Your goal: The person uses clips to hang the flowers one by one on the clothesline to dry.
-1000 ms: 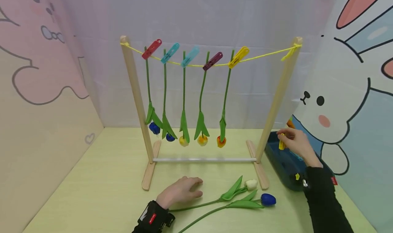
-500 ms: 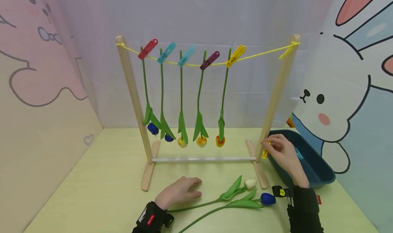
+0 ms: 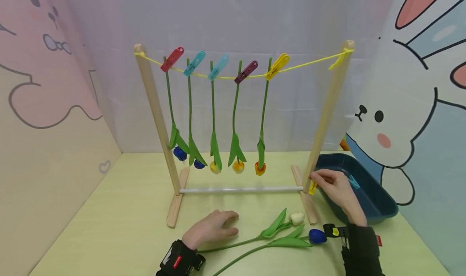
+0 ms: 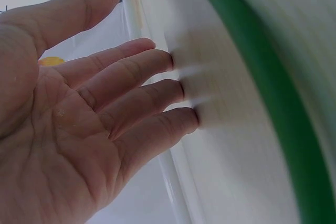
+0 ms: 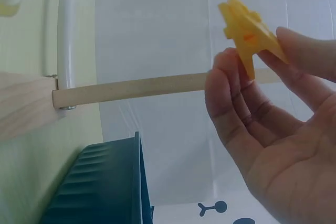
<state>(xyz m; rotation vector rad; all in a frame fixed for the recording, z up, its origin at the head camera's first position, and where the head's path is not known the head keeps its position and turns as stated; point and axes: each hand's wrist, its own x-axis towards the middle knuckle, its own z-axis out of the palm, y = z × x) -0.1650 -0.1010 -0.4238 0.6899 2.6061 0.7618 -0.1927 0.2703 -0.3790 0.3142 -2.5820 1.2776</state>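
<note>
My right hand (image 3: 333, 185) pinches a yellow clothespin (image 3: 312, 186) (image 5: 247, 31) beside the foot of the rack's right post, just left of the dark blue bin (image 3: 378, 203). On the table in front of the rack my left hand (image 3: 212, 226) lies flat, its fingers (image 4: 152, 95) straight and holding nothing. Two loose tulips rest by it: one with a white bud (image 3: 297, 217), one with a blue bud (image 3: 317, 236); a green stem (image 4: 262, 77) runs past the left palm. The wooden rack (image 3: 154, 106) carries a yellow string (image 3: 309, 65) with several clipped tulips hanging heads down.
A blue clothespin (image 3: 353, 182) lies in the bin. A white rod (image 3: 240, 190) joins the rack's two feet. Cartoon-printed walls close in the left, back and right sides. Bare green tabletop (image 3: 120, 223) stretches to the left of the rack.
My right hand has carried the yellow clothespin out of the bin and leftward and down to the rack's right post. My left hand has stayed put.
</note>
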